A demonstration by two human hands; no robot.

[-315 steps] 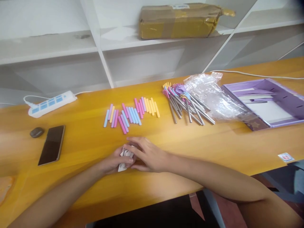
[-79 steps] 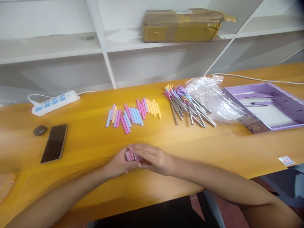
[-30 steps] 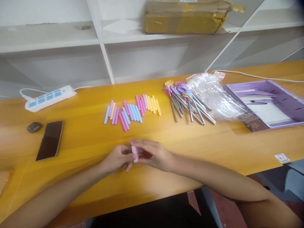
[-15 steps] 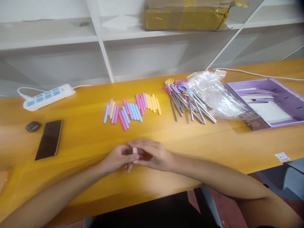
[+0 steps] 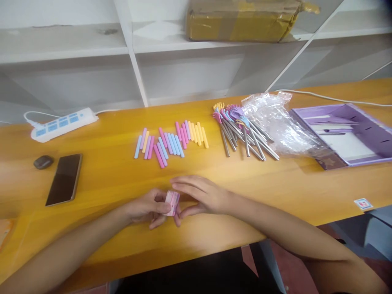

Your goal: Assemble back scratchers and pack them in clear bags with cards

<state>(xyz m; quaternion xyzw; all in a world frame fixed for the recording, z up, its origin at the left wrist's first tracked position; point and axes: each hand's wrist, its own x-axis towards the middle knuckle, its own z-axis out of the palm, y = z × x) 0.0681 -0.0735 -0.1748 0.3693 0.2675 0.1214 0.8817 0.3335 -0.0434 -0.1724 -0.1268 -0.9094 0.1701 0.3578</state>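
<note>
My left hand (image 5: 153, 207) pinches a stack of small pink-and-white cards (image 5: 172, 203) between thumb and fingers, just above the table. The printed face is tilted toward me, too small to read. Close by on its right is my right hand (image 5: 202, 196), fingers and thumb spread apart in a curve with nothing between them. Beyond both hands lie several pink, purple, blue and yellow sticks (image 5: 167, 143) in loose rows. To their right is a pile of metal rods with coloured hand-shaped ends (image 5: 241, 126).
Crumpled clear plastic (image 5: 284, 126) lies against an open purple box (image 5: 346, 157) at the right. On the left are a phone (image 5: 64, 179), a small dark case (image 5: 43, 162) and a white power strip (image 5: 64, 124). A taped carton (image 5: 241, 22) sits on the shelf behind.
My right hand has let go of the card stack and moved slightly right, fingers spreading. In my left hand the stack has turned from edge-on to show its printed face.
</note>
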